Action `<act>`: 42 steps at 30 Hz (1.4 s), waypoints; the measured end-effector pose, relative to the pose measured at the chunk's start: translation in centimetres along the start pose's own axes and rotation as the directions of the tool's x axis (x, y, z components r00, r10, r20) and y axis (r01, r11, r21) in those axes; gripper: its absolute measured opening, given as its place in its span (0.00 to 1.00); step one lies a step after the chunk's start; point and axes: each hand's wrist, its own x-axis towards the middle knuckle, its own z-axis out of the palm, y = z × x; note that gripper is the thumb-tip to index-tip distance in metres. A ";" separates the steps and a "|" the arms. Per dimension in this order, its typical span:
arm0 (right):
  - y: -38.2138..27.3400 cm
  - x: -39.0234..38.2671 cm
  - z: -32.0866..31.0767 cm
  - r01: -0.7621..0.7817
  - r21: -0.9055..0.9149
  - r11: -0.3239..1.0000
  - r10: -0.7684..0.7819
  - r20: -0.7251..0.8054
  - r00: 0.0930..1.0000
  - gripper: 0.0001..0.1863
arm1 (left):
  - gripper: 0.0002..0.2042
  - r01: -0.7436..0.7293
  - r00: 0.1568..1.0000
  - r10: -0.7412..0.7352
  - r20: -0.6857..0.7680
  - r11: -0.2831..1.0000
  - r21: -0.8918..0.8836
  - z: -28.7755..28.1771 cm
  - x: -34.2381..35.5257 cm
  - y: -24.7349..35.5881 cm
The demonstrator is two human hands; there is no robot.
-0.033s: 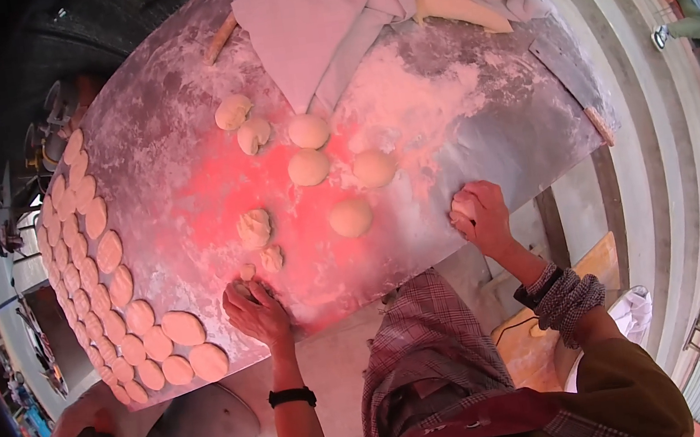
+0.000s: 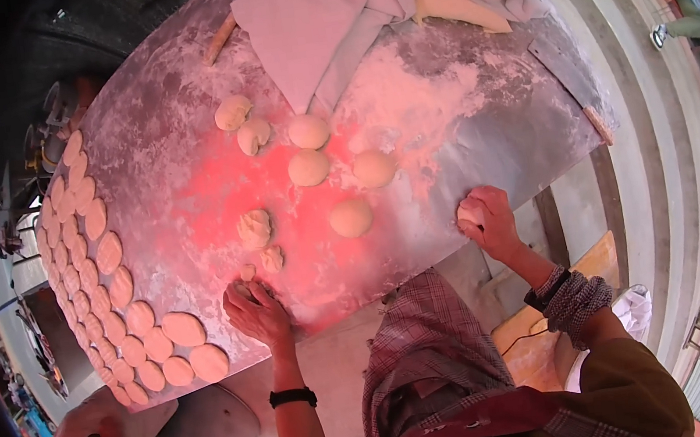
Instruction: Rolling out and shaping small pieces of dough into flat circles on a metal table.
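Observation:
My right hand (image 2: 492, 222) is wrapped round a ball of dough (image 2: 470, 215) on the floured table near its front right edge. By the front left edge, my left hand (image 2: 256, 313) rests low on the table with curled fingers; what lies under them is hidden. A small scrap of dough (image 2: 247, 272) touches or nearly touches its fingertips. Just beyond are a small dough lump (image 2: 271, 259) and a larger creased one (image 2: 254, 228). Smooth dough balls (image 2: 351, 217) sit between my hands and farther back, with two folded pieces (image 2: 233, 112) behind them.
Flattened dough rounds (image 2: 140, 316) cover the left side of the table (image 2: 482, 148). A rolling pin (image 2: 229, 26), a crumpled cloth (image 2: 306, 21) and a dough slab (image 2: 461, 8) lie at the back. A long blade with a wooden handle (image 2: 598, 126) rests along the right edge.
My right hand and its dough ball have shifted slightly to the right and toward me. My left hand has stayed in place.

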 end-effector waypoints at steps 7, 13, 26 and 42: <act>-1.1 5.4 1.0 -0.251 -0.067 0.966 0.244 -0.103 0.964 0.22 | 0.21 -0.007 1.000 0.007 0.004 0.999 -0.045 -0.1 0.2 1.4; -1.6 3.4 0.7 -0.536 0.590 0.604 0.576 0.143 0.805 0.22 | 0.21 -0.027 0.998 0.022 -0.053 0.996 -0.089 -0.4 0.2 0.6; -13.5 4.7 1.0 -0.586 0.538 0.606 0.209 0.603 0.770 0.23 | 0.35 -0.405 0.619 0.606 0.500 0.791 -0.458 -7.1 -4.4 17.9; -8.8 8.3 -5.0 -0.619 0.588 0.520 0.397 0.475 0.785 0.19 | 0.24 -0.094 0.986 0.117 0.119 0.980 -0.178 -3.2 2.6 9.3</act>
